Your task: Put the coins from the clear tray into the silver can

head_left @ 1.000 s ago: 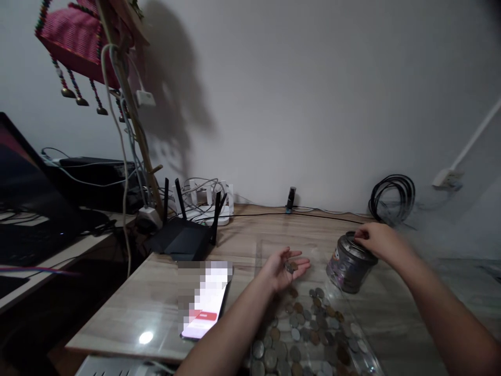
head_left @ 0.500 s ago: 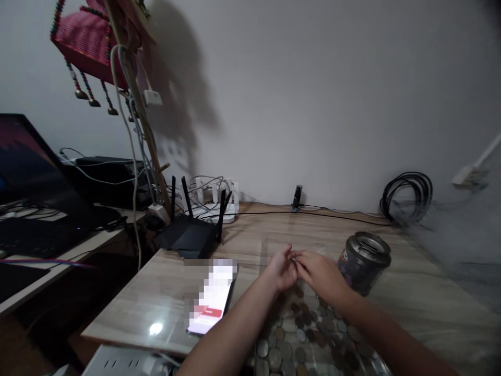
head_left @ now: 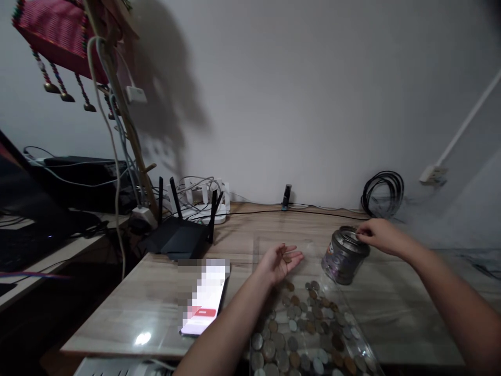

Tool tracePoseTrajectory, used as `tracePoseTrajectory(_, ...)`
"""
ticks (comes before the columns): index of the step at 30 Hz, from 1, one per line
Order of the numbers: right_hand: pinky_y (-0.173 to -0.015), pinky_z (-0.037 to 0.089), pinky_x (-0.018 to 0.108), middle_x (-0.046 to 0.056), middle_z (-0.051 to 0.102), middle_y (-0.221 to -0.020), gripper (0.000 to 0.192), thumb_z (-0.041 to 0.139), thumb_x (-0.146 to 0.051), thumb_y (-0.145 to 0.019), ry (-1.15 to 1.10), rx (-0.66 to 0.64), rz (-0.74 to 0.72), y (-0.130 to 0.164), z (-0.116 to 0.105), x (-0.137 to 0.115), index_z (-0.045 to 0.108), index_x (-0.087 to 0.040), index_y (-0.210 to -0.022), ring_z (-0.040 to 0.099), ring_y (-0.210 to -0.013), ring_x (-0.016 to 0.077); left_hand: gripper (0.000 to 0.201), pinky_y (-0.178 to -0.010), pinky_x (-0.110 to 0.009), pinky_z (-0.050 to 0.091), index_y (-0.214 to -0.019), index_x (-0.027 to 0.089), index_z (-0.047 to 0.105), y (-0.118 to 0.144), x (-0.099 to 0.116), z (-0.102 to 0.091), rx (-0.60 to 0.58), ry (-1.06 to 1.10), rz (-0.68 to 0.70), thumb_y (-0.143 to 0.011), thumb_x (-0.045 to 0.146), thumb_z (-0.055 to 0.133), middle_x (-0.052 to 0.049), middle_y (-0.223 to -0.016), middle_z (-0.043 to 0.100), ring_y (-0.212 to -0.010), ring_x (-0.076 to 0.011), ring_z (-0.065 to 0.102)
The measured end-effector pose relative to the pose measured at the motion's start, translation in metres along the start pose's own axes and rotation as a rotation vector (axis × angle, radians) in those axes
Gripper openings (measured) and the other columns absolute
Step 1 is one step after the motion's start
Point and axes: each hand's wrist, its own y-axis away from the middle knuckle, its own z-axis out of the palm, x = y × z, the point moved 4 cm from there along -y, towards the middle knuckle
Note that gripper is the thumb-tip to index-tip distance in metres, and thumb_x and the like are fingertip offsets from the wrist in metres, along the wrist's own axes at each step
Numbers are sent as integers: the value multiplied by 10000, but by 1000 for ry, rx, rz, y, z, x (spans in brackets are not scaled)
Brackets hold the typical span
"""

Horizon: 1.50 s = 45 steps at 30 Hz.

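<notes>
metal tin [head_left: 344, 256], one, under right hand [head_left: 378, 235].

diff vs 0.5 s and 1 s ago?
The right hand left the left palm, where it was pinching a coin 0.5 s ago, and went right to the top of the tin, as it was 1 s ago. The left hand stayed palm-up with coins in it. The spread coins, phone and router did not move on the table.

Head view, down over table [head_left: 164, 292]
</notes>
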Motion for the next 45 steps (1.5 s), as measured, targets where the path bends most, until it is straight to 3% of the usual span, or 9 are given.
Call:
tracePoseTrajectory(11, -551, 354, 238, 67, 673, -701, 184, 515, -235, -688, 42, 6, 148, -11, 2, -17, 682, -168, -652, 586, -653, 165, 407, -639, -280, 450, -1068, 32, 440, 3, 3, -1, -56, 28, -12, -835, 343, 318, -215, -958, 563, -850, -234, 595)
tracePoseTrajectory(14, -548, 368, 247, 68, 672, -727, 204, 509, -277, -701, 37, 127, 195, -1, -5, -25, 683, -171, -713, 586, -666, 177, 444, -648, -290, 439, -1100, 37, 419, 3, 3, 0, -95, 32, -10, -836, 380, 318, -217, -985, 550, -849, -235, 591)
tracePoseTrajectory(18, -652, 402, 258, 69, 652, -901, 306, 403, -328, -798, -57, 390, -32, 26, -3, -87, 647, -195, -925, 575, -804, 173, 516, -700, -311, 412, -1154, 59, 393, 6, 3, 9, -206, 61, 11, -831, 456, 326, -206, -966, 563, -842, -233, 581)
tracePoseTrajectory(21, -662, 400, 246, 54, 627, -923, 280, 401, -324, -815, -88, 244, -310, 40, 24, -152, 622, -230, -957, 565, -828, 162, 511, -672, -292, 401, -1142, 103, 422, 12, 1, 18, -307, 72, 5, -843, 490, 274, -129, -838, 592, -724, -189, 582)
tracePoseTrajectory(24, -632, 389, 253, 64, 619, -857, 274, 369, -274, -830, -28, 160, -343, 42, 40, -178, 632, -205, -859, 567, -772, 165, 507, -635, -268, 398, -1092, 113, 454, 16, -1, 23, -343, 62, -19, -856, 493, 217, -90, -748, 584, -650, -165, 575)
tracePoseTrajectory(27, -653, 387, 264, 70, 632, -837, 311, 343, -283, -841, -63, 260, -231, 35, 23, -150, 640, -193, -819, 568, -778, 174, 508, -664, -280, 410, -1087, 96, 439, 13, 0, 19, -273, 57, -17, -851, 492, 227, -131, -810, 590, -732, -191, 598)
tracePoseTrajectory(30, -619, 379, 261, 63, 653, -828, 288, 437, -377, -786, -141, 387, 70, 25, -7, -82, 656, -191, -806, 570, -755, 183, 438, -652, -270, 422, -1057, 68, 443, 6, 6, 8, -80, 51, 68, -853, 414, 267, -168, -873, 587, -763, -200, 605)
tracePoseTrajectory(34, -487, 306, 246, 31, 618, -591, 240, 561, -381, -668, -115, 152, 293, 10, -10, -13, 633, -164, -592, 534, -570, 156, 306, -619, -239, 441, -927, 66, 502, 3, 13, -2, 84, 23, 163, -833, 290, 316, -130, -784, 590, -675, -159, 601)
tracePoseTrajectory(45, -509, 324, 238, 37, 664, -648, 245, 538, -366, -667, -58, 56, 240, -3, 5, -5, 692, -178, -632, 562, -602, 153, 239, -605, -229, 459, -846, 68, 541, 2, 12, -1, 99, -15, 150, -802, 237, 377, -110, -716, 596, -638, -142, 599)
